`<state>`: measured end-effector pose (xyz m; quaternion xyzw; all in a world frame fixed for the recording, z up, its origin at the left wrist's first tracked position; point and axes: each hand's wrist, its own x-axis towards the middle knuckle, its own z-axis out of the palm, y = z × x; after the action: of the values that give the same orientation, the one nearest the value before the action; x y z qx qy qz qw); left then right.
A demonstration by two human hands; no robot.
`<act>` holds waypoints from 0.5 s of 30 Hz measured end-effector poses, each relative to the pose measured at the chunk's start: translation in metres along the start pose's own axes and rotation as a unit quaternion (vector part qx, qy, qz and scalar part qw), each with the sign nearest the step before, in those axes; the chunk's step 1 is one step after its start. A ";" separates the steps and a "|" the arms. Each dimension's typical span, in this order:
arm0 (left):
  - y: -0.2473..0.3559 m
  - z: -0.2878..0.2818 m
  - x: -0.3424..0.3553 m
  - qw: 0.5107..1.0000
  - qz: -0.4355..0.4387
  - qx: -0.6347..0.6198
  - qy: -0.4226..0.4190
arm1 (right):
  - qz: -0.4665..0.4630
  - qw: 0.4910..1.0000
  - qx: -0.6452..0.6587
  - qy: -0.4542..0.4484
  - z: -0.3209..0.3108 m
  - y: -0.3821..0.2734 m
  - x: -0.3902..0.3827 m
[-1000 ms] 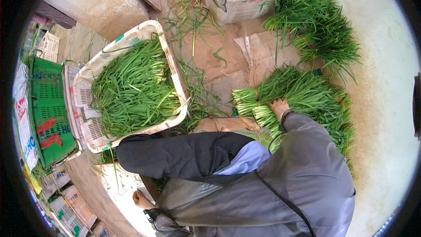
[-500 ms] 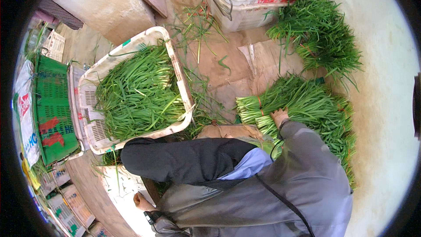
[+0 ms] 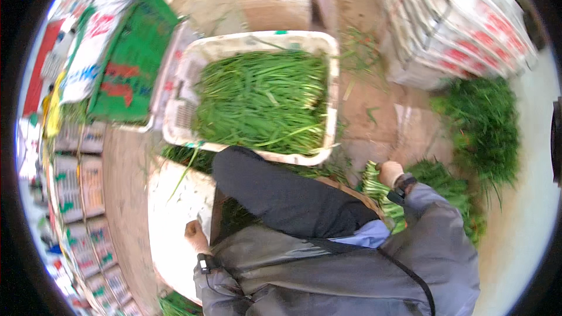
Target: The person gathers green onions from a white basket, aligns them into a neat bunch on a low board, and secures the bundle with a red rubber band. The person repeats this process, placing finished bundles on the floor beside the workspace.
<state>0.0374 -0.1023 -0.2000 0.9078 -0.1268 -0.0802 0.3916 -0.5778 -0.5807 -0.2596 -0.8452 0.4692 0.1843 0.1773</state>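
My right hand (image 3: 390, 172) is closed on the pale stem end of a chive bundle (image 3: 375, 194), at the right beside my knee. More chives (image 3: 440, 182) lie heaped just beyond it, partly behind my sleeve. My left hand (image 3: 196, 236) is curled closed over a white board (image 3: 167, 222) at the lower left; whatever its fingers hold, if anything, is hidden. In front of my leg stands a white plastic crate (image 3: 331, 105) with loose green chives (image 3: 263, 99) filling most of it.
Stacked white crates (image 3: 451, 29) stand at the far right, with leafy chive bundles (image 3: 483, 126) below them against the wall (image 3: 535, 199). A green crate (image 3: 132, 70) and a white sack (image 3: 96, 52) are at the left. Scattered leaves lie on the brown floor (image 3: 366, 120).
The view has turned, so the crate sits further right. My right hand, earlier spread on the chive bundle, is now closed at its stem end. My left hand has come up over the board.
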 end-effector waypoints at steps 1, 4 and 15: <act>0.005 -0.005 -0.006 1.000 0.017 -0.013 0.003 | -0.003 0.996 0.042 0.080 -0.022 -0.019 0.015; 0.025 -0.017 -0.023 0.998 0.029 0.039 0.030 | -0.003 0.955 0.148 0.255 -0.090 -0.068 0.058; 0.069 -0.052 -0.060 0.986 0.048 0.043 0.154 | -0.312 0.937 0.040 0.155 -0.156 -0.249 0.119</act>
<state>-0.0187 -0.0940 -0.1112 0.9180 -0.1116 0.0854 0.3708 -0.2832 -0.6178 -0.1490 -0.9594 0.2106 -0.0325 0.1847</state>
